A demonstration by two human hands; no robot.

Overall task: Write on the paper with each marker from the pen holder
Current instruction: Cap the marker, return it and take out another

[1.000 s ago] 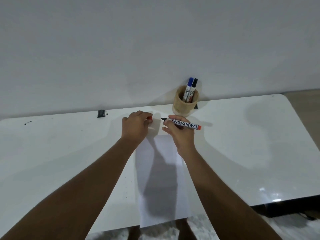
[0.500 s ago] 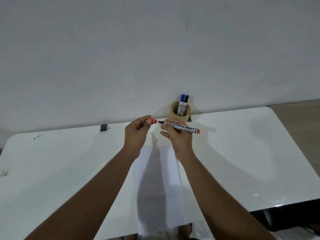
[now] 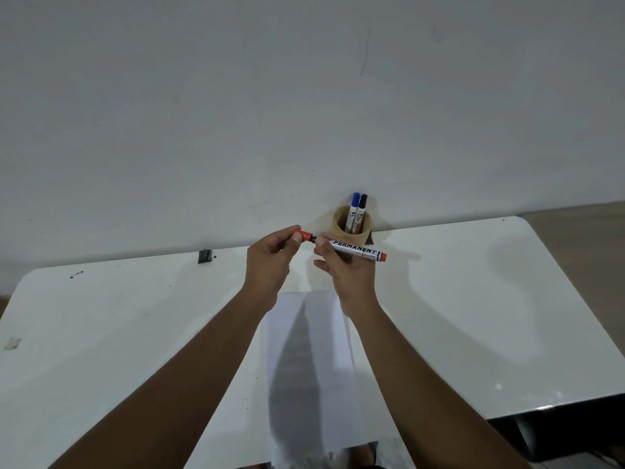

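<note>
My left hand (image 3: 270,262) pinches the small orange plastic cap (image 3: 306,235) at the tip | my right hand (image 3: 341,269) grips the slim white orange-ended permanent marker (image 3: 355,252) mid-barrel, above the white paper sheet (image 3: 324,333) | it looks light, stiff, smooth; hold near the tip | beyond, round wooden pen holder (image 3: 338,225) keeps blue-capped marker (image 3: 354,208) and black-capped marker (image 3: 362,209).

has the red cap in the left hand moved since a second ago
Yes. The red cap in the left hand was apart from the marker tip; now it sits at the tip, nearer the pen holder.
</note>
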